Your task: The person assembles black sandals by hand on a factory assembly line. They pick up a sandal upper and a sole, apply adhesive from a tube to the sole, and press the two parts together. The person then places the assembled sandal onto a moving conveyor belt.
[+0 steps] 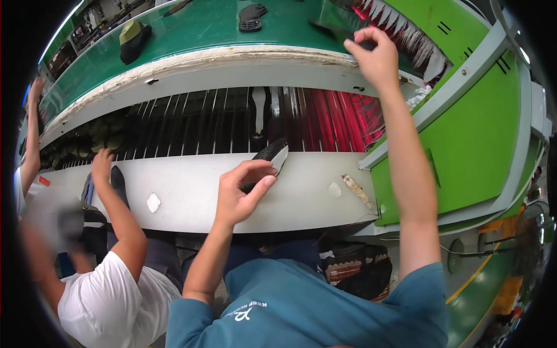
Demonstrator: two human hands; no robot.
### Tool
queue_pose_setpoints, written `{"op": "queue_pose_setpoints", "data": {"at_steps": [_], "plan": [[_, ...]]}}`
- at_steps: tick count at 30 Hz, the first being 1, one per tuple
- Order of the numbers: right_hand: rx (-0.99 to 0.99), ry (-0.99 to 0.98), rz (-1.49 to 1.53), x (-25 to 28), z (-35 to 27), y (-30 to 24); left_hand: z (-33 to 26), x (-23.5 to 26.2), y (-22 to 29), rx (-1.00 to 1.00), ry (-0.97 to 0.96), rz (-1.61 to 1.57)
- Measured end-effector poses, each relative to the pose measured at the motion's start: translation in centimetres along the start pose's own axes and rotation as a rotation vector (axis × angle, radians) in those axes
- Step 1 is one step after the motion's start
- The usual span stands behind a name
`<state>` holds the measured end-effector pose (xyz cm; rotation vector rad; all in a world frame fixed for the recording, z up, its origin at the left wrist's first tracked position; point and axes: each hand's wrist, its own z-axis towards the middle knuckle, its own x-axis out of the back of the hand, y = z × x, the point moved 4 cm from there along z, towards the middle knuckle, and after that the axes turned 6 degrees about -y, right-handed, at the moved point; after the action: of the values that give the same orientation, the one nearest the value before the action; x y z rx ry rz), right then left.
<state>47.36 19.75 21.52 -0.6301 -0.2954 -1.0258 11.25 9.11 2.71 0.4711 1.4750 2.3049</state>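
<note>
**Two soles in hand at the conveyor**

The person's left hand (243, 188) is closed on a flat black shoe sole with a pale underside (272, 158), thumb on one side and curled fingers on the other, holding it by its near end above the white ledge (191, 194) that runs in front of the machine. The right hand (376, 55) reaches far and right, its fingertips pinched on a thin dark sole piece (333, 32) lying at the edge of the green conveyor belt (197, 26).

The sole in the left hand looks thin, light and probably bendable; a pinch near the heel or across the waist should carry it, though the smooth pale face may be a little slippery. It is narrow, rounded at the tip, dark on its edge.

Between the ledge and the belt lies a rack of metal rods (191, 119), glowing red to the right. A bright green machine housing (470, 127) stands on the right. Farther along the belt rest a black treaded sole (251, 17) and an olive shoe (133, 37). On the left, a co-worker's hand (102, 165) rests at the ledge.
</note>
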Motion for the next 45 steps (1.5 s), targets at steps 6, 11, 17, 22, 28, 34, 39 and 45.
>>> {"op": "queue_pose_setpoints", "data": {"at_steps": [6,11,17,22,28,34,39,45], "plan": [[0.123,0.026,0.393,-1.3,-16.0,-16.2,3.5,-0.4,4.2,-0.131,0.214,-0.565],[0.018,-0.101,0.432,-5.2,-26.9,-20.1,4.7,1.2,6.3,-0.262,0.106,-0.931],[-0.032,-0.090,0.383,-4.9,-30.6,-20.8,3.3,-0.1,5.0,-0.178,0.009,-1.052],[-0.090,-0.098,0.385,-4.3,-32.9,-20.8,2.5,-0.8,5.2,-0.187,-0.019,-1.154],[-0.167,-0.160,0.432,-4.6,-35.6,-20.8,1.3,-1.6,4.1,-0.143,0.020,-1.061],[-0.391,-0.237,0.630,-5.0,-36.2,-20.8,-0.9,-4.7,5.1,-0.072,-0.025,-0.537],[-0.501,-0.256,0.938,-5.9,-36.8,-20.6,-2.2,-6.9,4.5,0.032,-0.059,-0.704],[-0.523,-0.154,0.853,-5.3,-37.5,-19.3,-2.1,-8.1,4.4,0.137,-0.379,-0.219]]}}
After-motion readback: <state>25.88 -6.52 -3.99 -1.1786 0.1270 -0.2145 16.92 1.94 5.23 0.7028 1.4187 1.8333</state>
